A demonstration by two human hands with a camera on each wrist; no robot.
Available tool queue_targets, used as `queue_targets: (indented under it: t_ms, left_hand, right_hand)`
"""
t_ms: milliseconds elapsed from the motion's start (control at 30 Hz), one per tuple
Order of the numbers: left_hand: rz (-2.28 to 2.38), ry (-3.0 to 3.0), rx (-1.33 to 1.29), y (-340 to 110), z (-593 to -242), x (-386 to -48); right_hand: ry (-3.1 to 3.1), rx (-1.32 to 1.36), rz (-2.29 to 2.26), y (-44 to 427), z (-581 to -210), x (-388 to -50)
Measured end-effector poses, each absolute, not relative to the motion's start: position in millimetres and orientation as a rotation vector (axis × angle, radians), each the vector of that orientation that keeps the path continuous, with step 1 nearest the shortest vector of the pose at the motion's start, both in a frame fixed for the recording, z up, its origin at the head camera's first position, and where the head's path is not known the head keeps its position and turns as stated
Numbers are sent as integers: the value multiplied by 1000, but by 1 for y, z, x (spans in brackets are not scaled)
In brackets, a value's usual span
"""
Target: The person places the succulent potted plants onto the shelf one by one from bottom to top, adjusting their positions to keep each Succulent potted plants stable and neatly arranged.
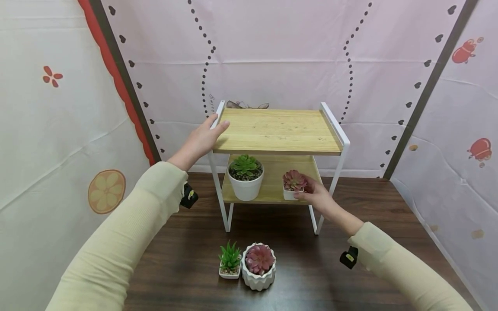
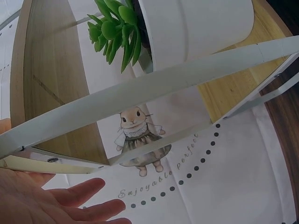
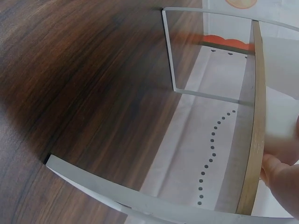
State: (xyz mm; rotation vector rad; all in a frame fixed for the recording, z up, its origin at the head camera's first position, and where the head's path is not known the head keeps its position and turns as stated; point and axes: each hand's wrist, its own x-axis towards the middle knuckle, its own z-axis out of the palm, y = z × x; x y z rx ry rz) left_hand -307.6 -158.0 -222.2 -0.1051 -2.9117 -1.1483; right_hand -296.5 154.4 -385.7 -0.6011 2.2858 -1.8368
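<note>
Right hand is curled round a small white pot of reddish leaves, pinched at the right of the lower shelf. The left hand is spread at the left rail of the top shelf. Left of the pot, a larger green plant is placed. In front, a spiky plant and a pink plant are set together on the dark table.

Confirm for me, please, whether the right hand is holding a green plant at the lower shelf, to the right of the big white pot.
Not quite: the plant in the right hand is reddish, not green, as the head view shows. It is indeed at the lower shelf, to the right of the big white pot.
</note>
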Motion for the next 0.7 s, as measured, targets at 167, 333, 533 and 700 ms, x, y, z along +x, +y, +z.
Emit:
queue_targets:
  t_ms: [167, 333, 533, 700]
  left_hand:
    - [-1148, -2902, -111, -158, -223, -308]
    - [-1144, -2893, -114, -158, -222, -307]
    - [-1138, -2902, -114, -158, -222, -307]
    - [-1150, -2899, -110, -158, -222, -307]
  right_hand:
    - [2272, -603, -1827, 154, -385, -297]
    - [2302, -608, -1792, 154, -385, -296]
    - [2341, -637, -1750, 155, -386, -295]
    - [2329, -661, -1756, 155, -387, -296]
